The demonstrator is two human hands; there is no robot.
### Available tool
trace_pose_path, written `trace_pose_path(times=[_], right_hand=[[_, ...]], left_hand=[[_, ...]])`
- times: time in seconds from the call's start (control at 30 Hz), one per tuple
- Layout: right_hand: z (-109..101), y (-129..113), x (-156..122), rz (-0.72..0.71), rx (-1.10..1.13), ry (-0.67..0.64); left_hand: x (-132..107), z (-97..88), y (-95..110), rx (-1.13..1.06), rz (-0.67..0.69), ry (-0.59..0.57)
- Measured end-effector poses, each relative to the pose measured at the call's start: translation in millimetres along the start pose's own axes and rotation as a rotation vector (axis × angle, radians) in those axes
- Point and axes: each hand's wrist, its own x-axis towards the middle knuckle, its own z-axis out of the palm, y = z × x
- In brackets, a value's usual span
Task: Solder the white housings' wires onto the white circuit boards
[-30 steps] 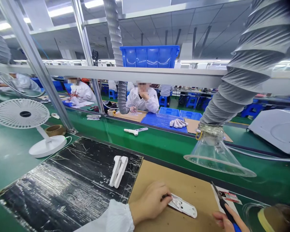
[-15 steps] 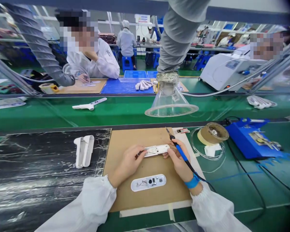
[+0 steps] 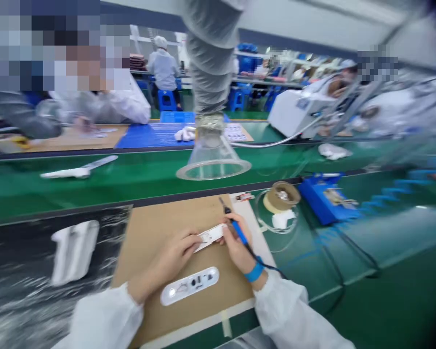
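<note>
My left hand (image 3: 178,249) has its thumb and fingers closed at the left end of a slim white plastic panel (image 3: 211,234) with small parts on its face. Whether it also pinches a wire is too blurred to tell. With thumb and fingertips, my right hand (image 3: 240,242) grips the panel's other end. A soldering iron (image 3: 239,231) with a blue handle also rests in that hand, tip pointing up and away. Below the hands, a second white panel (image 3: 189,286) with rounded ends, dark components and thin wires lies on the brown board (image 3: 148,225).
Two white casing halves (image 3: 75,252) lie on black film at left. Right of the board are tape rolls (image 3: 281,197), a wire coil and a blue soldering stand (image 3: 329,198). A clear fume hood (image 3: 213,167) hangs ahead. A co-worker (image 3: 105,99) sits opposite.
The view has swung to the right, so the bench appears shifted left and blurred. The panel between my hands looks more tilted, and my left fingers cover more of its left end.
</note>
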Motion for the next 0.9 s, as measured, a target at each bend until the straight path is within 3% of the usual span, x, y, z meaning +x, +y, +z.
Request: trace_pose_path(times=[0.13, 0.23, 0.43, 0.6, 0.73, 0.9], right_hand=[[5.0, 3.6, 9.5, -0.058, -0.041, 0.022], [4.9, 6.1, 15.4, -0.088, -0.057, 0.03], [-3.0, -0.7, 1.7, -0.04, -0.014, 0.049], [-8.5, 11.4, -0.5, 0.021, 0.065, 0.042], [-8.1, 10.6, -1.9, 0.005, 0.069, 0.032], [-6.9, 6.2, 0.5, -0.027, 0.055, 0.06]], left_hand=[[0.8, 9.0, -23.7, -0.078, 0.006, 0.098], [6.8, 12.6, -34.0, -0.061, 0.056, 0.109], [9.2, 7.2, -3.6, 0.06, 0.096, 0.044], [10.4, 2.9, 8.2, 0.212, 0.08, -0.103], [11.0, 2.8, 11.0, 0.106, 0.038, -0.099], [13.3, -0.9, 11.8, -0.29, -0.116, -0.031]])
